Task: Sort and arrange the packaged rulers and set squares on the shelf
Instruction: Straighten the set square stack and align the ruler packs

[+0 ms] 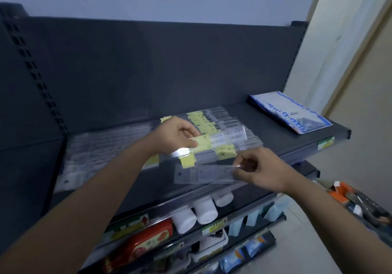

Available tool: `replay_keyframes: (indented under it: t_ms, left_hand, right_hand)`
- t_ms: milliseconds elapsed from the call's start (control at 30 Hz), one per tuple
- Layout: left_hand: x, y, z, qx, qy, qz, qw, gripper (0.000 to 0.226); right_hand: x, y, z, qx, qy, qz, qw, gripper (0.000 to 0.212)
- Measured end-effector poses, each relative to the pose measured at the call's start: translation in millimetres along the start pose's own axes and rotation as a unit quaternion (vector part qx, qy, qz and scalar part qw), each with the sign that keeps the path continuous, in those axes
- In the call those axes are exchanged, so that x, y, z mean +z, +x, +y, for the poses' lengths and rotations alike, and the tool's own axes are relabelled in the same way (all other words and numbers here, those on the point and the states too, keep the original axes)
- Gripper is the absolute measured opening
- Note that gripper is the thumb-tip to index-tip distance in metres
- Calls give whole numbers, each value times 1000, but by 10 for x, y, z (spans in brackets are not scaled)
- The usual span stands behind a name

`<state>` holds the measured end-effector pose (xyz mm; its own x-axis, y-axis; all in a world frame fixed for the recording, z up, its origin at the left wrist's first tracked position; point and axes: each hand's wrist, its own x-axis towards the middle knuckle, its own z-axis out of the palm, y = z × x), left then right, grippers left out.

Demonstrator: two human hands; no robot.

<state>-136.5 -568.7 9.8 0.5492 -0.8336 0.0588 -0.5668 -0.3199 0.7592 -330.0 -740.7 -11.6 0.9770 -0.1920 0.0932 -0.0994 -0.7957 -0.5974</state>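
Motion blur smears the clear packets at the dark shelf's left end, contents unreadable. The left hand pinches a yellow-labelled ruler packet atop the mid-shelf pile; the right hand pinches one end of a clear packaged ruler near the front edge. Blue-and-white packets sit at the back right corner, beside a pale wall.

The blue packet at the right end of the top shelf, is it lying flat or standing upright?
Lying flat: the blue packet rests face up on the shelf.
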Motion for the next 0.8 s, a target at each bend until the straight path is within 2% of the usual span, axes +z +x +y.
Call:
replay_keyframes:
  t_ms: [133, 267, 367, 467, 533, 633, 800]
  left_hand:
    - [318, 409, 93, -16, -17, -62, 998, 17]
    - [574, 666, 154, -25, 65, -89, 994, 15]
    - [631, 781, 193, -51, 171, -124, 976, 16]
    - [663, 868, 309, -89, 217, -143, 961, 13]
    - [738, 941, 466, -99, 196, -101, 970, 18]
    - [1032, 1101, 820, -72, 123, -52, 989, 18]
    - [1695, 1515, 1395, -50, 90, -110, 989, 20]
  right_hand:
    - [-292, 55, 341, 23, -13, 3, 1000, 33]
    - [-543, 168, 674, 28, -16, 10, 999, 48]
    - [-686, 276, 949, 7, 0, -2, 1000, 46]
    - [-865, 337, 1245, -19, 14, -21, 1000, 42]
    - [-1026, 337, 1464, -38, 16, -29, 999, 36]
    - [-1273, 277, 1829, -68, 8, -22, 997, 31]
    - [-1686, 177, 2436, -81, 33, -25, 996, 21]
